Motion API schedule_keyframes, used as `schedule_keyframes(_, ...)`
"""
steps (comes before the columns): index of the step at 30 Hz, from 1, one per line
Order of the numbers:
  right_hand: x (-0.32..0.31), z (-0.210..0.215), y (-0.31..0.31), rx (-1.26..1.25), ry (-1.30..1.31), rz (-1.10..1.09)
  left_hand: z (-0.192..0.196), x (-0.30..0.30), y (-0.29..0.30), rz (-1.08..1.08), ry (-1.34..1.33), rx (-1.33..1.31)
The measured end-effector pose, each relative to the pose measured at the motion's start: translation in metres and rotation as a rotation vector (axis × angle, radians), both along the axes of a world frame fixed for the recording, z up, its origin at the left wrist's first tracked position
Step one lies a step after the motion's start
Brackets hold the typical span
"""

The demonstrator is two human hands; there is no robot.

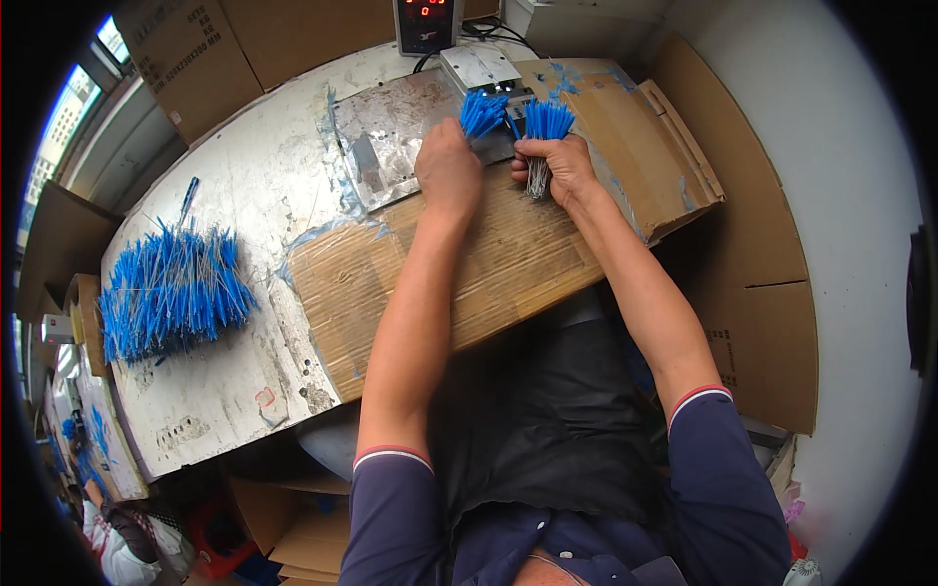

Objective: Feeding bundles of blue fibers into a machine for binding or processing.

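Note:
My right hand (562,164) is closed around an upright bundle of blue-sleeved wires (549,119). Their blue ends stand above the fist and bare silvery ends hang out below it. Close by on the left, my left hand (449,166) has its fingers curled and is slightly blurred; what it may pinch is hidden. Right against its fingertips is a second clump of blue-sleeved wires (483,114), lying by a small metal device (479,68) at the back of a metal plate (391,137).
A large heap of blue-sleeved wires (176,290) lies on the white table (278,366) at left, a pen (189,198) behind it. Flattened cardboard (469,269) covers the near edge. A counter with red digits (426,27) stands at the back. Another person (137,537) is at lower left.

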State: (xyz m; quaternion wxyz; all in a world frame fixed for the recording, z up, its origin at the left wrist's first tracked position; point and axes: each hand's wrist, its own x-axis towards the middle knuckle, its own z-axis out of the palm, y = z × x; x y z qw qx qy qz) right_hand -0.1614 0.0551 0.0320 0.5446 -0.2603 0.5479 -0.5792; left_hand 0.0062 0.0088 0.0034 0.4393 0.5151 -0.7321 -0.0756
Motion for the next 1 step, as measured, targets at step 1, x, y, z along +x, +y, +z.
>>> schedule_keyframes(1, 0.0000, 0.0013, -0.0002, 0.012, 0.033, 0.012, -0.0004, 0.0008, 0.0001, -0.004, -0.027, -0.013)
